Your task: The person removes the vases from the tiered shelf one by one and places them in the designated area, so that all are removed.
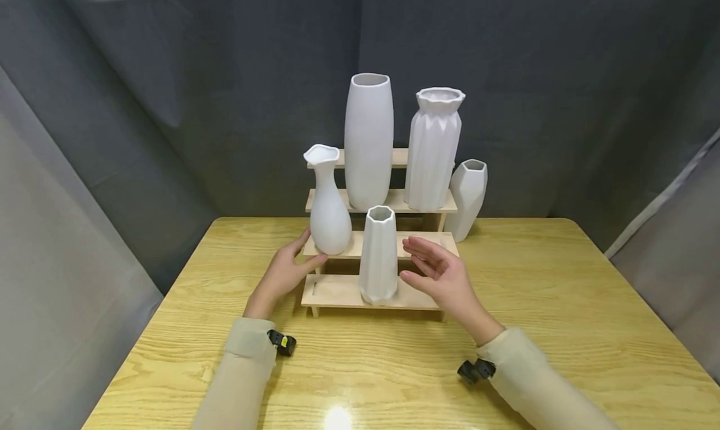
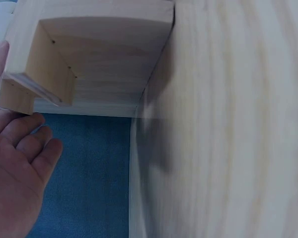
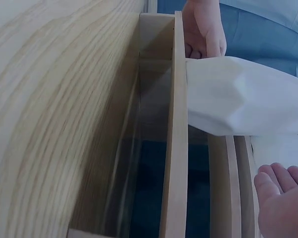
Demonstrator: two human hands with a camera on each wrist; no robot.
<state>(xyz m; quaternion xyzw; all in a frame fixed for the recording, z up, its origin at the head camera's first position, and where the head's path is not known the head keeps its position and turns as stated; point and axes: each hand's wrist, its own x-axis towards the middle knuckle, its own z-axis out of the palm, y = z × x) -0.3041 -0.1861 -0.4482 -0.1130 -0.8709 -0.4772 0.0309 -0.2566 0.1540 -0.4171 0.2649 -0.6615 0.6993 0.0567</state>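
My left hand [image 1: 283, 272] is at the left end of a stepped wooden stand [image 1: 336, 290], beside the base of a round-bellied white vase [image 1: 330, 225] with a wavy rim. In the left wrist view its fingers [image 2: 24, 130] lie relaxed near the board ends; whether they touch the stand or vase I cannot tell. On the lowest step stands a small ribbed white vase [image 1: 378, 261]. Just right of it, my right hand [image 1: 444, 281] hovers with fingers extended and thumb apart, holding nothing. In the right wrist view the fingers [image 3: 285, 178] are also loosely extended.
A tall smooth white vase [image 1: 368, 145] and a pleated white vase [image 1: 432, 158] stand on a higher step. A faceted white vase [image 1: 469, 195] leans at the stand's right rear. The wooden table [image 1: 562, 305] lies before a dark grey curtain [image 1: 225, 105].
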